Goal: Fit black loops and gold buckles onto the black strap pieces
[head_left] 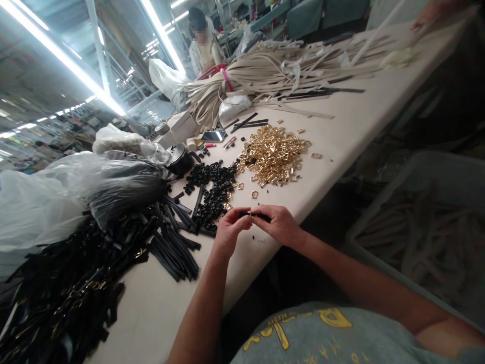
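My left hand (230,230) and my right hand (278,222) meet over the near edge of a long white table (359,121). Both are closed in a pinch on one short black strap (261,217) with a small gold buckle (250,214) at the spot where the fingertips touch. Just beyond the hands lies a heap of small black strap pieces (212,189). Farther back sits a pile of gold buckles (275,154). Longer black straps (172,237) lie to the left of my left hand.
Clear plastic bags (76,187) and a big mound of black straps with gold fittings (60,298) fill the table's left end. Cream straps (273,71) are bundled at the far end, near a phone (212,136). A grey bin (424,232) stands to the right. Another person sits beyond.
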`<state>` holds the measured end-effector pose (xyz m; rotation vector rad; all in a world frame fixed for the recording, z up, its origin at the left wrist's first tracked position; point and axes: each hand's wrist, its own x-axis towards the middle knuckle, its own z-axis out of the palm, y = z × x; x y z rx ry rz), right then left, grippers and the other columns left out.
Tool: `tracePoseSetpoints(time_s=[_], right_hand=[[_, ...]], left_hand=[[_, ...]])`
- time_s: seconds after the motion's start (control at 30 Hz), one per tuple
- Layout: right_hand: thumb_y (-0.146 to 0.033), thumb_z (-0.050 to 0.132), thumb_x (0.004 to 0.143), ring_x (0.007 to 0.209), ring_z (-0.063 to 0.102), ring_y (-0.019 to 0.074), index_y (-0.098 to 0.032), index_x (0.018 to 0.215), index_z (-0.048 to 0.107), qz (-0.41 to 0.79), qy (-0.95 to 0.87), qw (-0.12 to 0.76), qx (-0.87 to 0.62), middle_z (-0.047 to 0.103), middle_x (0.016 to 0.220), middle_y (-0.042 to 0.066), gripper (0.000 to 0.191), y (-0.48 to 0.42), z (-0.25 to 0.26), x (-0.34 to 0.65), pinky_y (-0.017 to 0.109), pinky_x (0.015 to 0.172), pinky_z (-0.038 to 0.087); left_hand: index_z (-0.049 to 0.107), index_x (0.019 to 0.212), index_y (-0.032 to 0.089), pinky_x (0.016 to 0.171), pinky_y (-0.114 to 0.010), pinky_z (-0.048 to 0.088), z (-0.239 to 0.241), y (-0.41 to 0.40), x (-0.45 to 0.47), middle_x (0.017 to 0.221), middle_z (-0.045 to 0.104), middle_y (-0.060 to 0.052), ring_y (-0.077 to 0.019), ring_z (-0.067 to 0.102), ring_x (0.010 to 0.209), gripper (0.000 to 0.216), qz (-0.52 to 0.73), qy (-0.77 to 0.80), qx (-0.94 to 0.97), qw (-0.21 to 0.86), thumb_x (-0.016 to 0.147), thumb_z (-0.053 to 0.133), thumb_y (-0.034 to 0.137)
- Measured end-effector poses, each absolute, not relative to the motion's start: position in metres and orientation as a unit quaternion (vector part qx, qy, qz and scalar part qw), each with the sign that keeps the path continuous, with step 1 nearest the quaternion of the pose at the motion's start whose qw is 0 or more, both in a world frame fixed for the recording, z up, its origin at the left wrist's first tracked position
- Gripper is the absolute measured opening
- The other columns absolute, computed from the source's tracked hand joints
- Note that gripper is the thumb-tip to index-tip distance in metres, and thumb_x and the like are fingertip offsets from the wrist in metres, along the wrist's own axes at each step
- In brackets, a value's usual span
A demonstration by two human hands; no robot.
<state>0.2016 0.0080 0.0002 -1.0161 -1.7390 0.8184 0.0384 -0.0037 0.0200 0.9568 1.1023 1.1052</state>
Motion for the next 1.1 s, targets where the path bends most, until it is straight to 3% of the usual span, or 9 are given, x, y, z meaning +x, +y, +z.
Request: tracePoseSetpoints(time_s=[0.13,0.27,0.47,0.8,1.1], right_hand=[[-0.023,0.059,0.085,0.080,0.066,0.0167,-0.020,0.097,0.071,0.370,-0.730,0.415,-0.398,0.073,0.090,0.003,0.017,0.008,0.010,0.209,0.025,0.073,0.048],[-0.013,0.053,0.082,0.063,0.058,0.0118,-0.018,0.088,0.070,0.433,-0.754,0.332,-0.366,0.067,0.072,-0.001,0.019,0.006,0.020,0.218,0.022,0.060,0.041],[-0.012,0.049,0.082,0.056,0.050,0.0094,-0.017,0.081,0.065,0.443,-0.746,0.347,-0.355,0.059,0.065,-0.003,0.017,0.002,0.021,0.216,0.021,0.059,0.038],[-0.033,0.038,0.099,0.052,0.050,0.0075,-0.017,0.078,0.056,0.507,-0.744,0.293,-0.322,0.057,0.070,-0.001,0.031,0.002,0.013,0.215,0.021,0.057,0.040],[-0.057,0.047,0.092,0.050,0.049,0.0073,-0.014,0.082,0.063,0.603,-0.691,0.286,-0.276,0.057,0.067,0.000,0.047,0.003,0.018,0.216,0.018,0.047,0.040]], left_hand=[[0.072,0.089,0.016,0.060,-0.020,0.044,0.020,-0.002,0.034,0.068,0.064,0.001,-0.0065,0.054,0.059,0.029,0.487,0.477,0.398,0.614,0.064,0.082,0.027],[0.070,0.089,0.016,0.055,-0.018,0.042,0.020,0.001,0.024,0.067,0.063,0.002,-0.0054,0.055,0.055,0.029,0.487,0.460,0.359,0.650,0.064,0.083,0.024],[0.067,0.089,0.016,0.055,-0.017,0.044,0.016,0.001,0.020,0.071,0.064,0.002,-0.0045,0.055,0.054,0.031,0.465,0.424,0.311,0.712,0.064,0.083,0.023],[0.066,0.103,0.017,0.061,-0.019,0.046,0.013,-0.001,0.018,0.076,0.064,0.001,-0.0068,0.058,0.062,0.038,0.424,0.410,0.360,0.723,0.068,0.081,0.021],[0.063,0.110,0.018,0.066,-0.027,0.046,0.017,-0.003,0.017,0.081,0.063,0.000,-0.0114,0.059,0.066,0.046,0.386,0.361,0.406,0.746,0.068,0.081,0.024]])
